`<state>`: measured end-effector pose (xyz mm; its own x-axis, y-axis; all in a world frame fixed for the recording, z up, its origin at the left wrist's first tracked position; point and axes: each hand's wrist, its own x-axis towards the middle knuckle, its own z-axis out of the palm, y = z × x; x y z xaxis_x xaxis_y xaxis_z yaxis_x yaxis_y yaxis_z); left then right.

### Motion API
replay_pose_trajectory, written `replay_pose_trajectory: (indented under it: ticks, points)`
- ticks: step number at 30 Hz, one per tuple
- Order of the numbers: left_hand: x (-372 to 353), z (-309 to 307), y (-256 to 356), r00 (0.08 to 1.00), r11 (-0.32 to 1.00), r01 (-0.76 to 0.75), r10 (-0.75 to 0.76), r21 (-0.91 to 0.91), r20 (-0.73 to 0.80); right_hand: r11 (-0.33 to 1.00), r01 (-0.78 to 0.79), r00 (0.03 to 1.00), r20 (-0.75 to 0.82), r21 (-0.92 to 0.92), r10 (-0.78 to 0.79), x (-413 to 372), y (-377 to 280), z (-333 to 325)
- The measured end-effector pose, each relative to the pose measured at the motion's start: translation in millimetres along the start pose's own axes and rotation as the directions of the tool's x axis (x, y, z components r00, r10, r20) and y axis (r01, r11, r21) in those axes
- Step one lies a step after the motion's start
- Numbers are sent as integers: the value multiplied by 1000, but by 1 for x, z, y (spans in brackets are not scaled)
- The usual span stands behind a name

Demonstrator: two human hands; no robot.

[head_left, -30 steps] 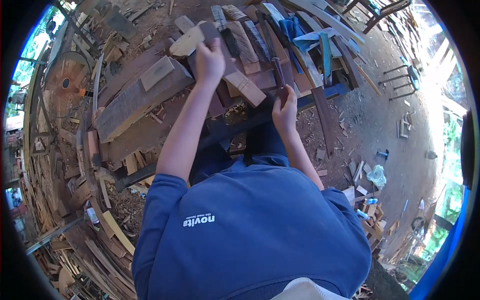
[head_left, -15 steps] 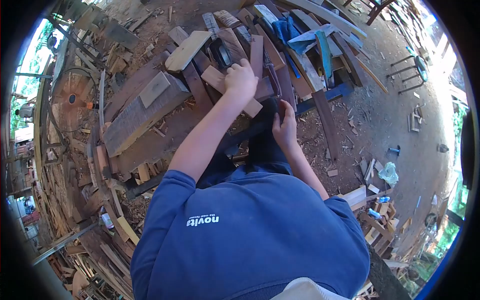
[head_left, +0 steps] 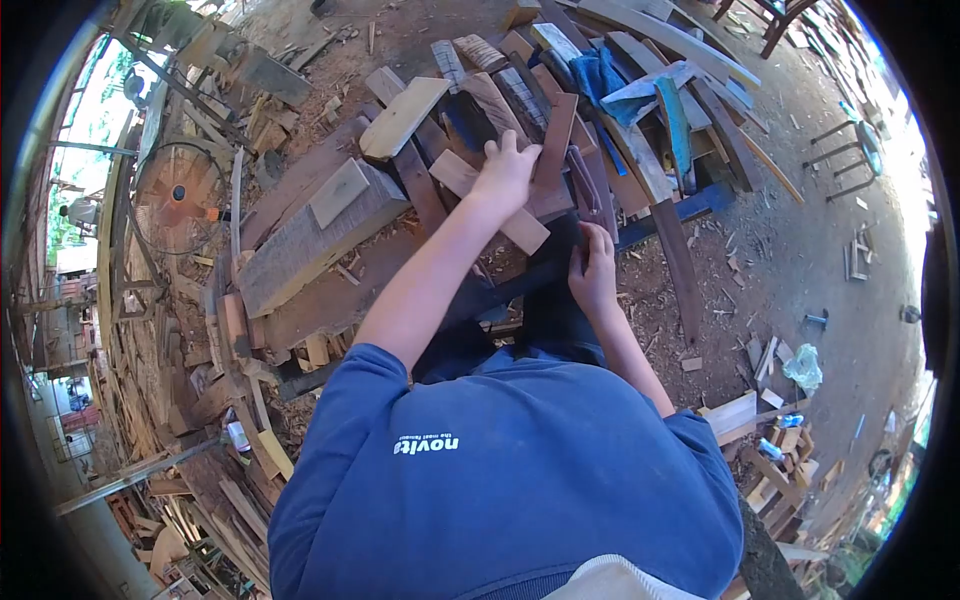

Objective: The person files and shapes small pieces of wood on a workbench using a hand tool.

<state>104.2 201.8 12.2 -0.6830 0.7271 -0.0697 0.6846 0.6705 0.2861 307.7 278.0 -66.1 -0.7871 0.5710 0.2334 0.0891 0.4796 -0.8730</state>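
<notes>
A: Where is the left hand (head_left: 507, 175)?

B: Out at arm's length on the pile of planks (head_left: 640, 150) in front of the person. It lies palm down, fingers bent, where a reddish plank (head_left: 553, 140) crosses a pale batten (head_left: 527, 230).

A: Does its grip have hold of either?

B: I cannot tell. The fingers rest over the lower end of the reddish plank and the palm covers part of the batten, but the back of the hand hides whether they close on anything.

A: And the right hand (head_left: 594, 268)?

B: It is nearer the body, just below the pile's near edge. Its grip is curled shut round the lower end of a dark tool (head_left: 580, 175). The tool runs up from the fist and lies close beside the reddish plank. What kind of tool it is, I cannot make out.

A: What lies around them?

B: Left of the left hand is a heavy grey beam (head_left: 300, 250) with a small block (head_left: 340, 192) on top. Above that a pale flat board (head_left: 403, 117) sits tilted. A blue cloth (head_left: 600, 75) is draped over planks at the far side of the pile. A round wheel (head_left: 178, 195) stands well to the left. Wood chips (head_left: 740, 270) cover the ground to the right.
</notes>
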Motion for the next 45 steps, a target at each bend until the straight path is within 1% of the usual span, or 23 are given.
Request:
replay_pose_trajectory:
  ticks: [1, 4, 5, 6, 8, 9, 13, 16, 18, 22, 25, 27, 28, 30, 32, 34, 36, 38, 39, 40, 42, 44, 45]
  points:
    - [2, -6, -9, 989, 990, -137, 136, 23, 59, 1000, 22, 1000, 6, -20, -22, 0, 1, 0]
    - [8, -25, -13, 971, 972, -215, 201, 98, 133, 996, 63, 998, 6, -70, -62, 0, 0, -2]
    - [15, -26, -19, 942, 926, -333, 318, 177, 108, 991, 93, 996, 9, -96, -92, 0, -1, -3]
    - [19, -31, -16, 938, 923, -344, 329, 171, 111, 991, 86, 996, 1, -104, -86, 0, -1, -4]
    - [28, -45, -7, 872, 811, -490, 459, 318, 172, 990, 96, 995, 11, -108, -95, 1, -2, -4]
    - [33, -46, -9, 833, 767, -552, 529, 329, 163, 989, 96, 995, 12, -111, -95, 1, -1, -4]
    - [38, -44, -15, 795, 744, -606, 578, 283, 184, 989, 98, 995, 12, -111, -97, 0, 4, -5]
    - [37, -43, -20, 827, 775, -563, 532, 289, 184, 988, 116, 993, 15, -100, -115, 0, 5, -4]
    - [37, -46, -25, 796, 755, -601, 595, 260, 114, 984, 120, 993, 24, -134, -118, 1, 4, -4]
    - [34, -53, -33, 790, 743, -606, 603, 284, 108, 976, 157, 988, 20, -149, -156, 2, 4, -4]
    - [31, -49, -36, 759, 712, -624, 651, 323, 32, 968, 183, 983, 6, -174, -185, -1, 5, -1]
    - [36, -48, -34, 674, 661, -663, 731, 351, -104, 965, 192, 981, -2, -177, -195, 2, 5, -2]
    - [40, -48, -34, 671, 664, -648, 729, 372, -134, 968, 182, 983, 13, -170, -182, 3, 4, -3]
    - [41, -50, -34, 636, 677, -683, 736, 275, -233, 975, 171, 985, 15, -141, -170, 3, 1, -4]
    - [40, -62, -29, 611, 690, -651, 724, 316, -320, 975, 178, 984, 31, -132, -176, 3, -2, -6]
    - [38, -73, -23, 634, 770, -638, 542, 23, -552, 978, 172, 985, 47, -121, -168, 4, -4, -7]
    - [34, -84, -20, 625, 789, -615, 488, 1, -609, 975, 170, 985, 31, -140, -168, 3, -5, -6]
    - [28, -93, -14, 575, 710, -639, 184, -298, -797, 971, 186, 982, 34, -152, -183, 1, -3, -4]
    - [16, -105, -7, 497, 712, -650, 133, -266, -858, 973, 176, 984, 39, -148, -172, 1, -2, -3]
    - [4, -116, -3, 490, 713, -649, 126, -265, -862, 976, 163, 986, 44, -144, -159, 1, -3, -3]
    - [-21, -136, 0, 389, 704, -654, -2, -278, -921, 971, 173, 985, 48, -164, -167, 1, -6, -4]
    - [-47, -159, -8, 272, 821, -550, 6, -150, -962, 967, 178, 984, 52, -181, -171, -1, -7, -3]
    - [-58, -169, -17, 275, 872, -472, 4, -131, -961, 966, 173, 985, 55, -193, -165, -1, -7, -3]
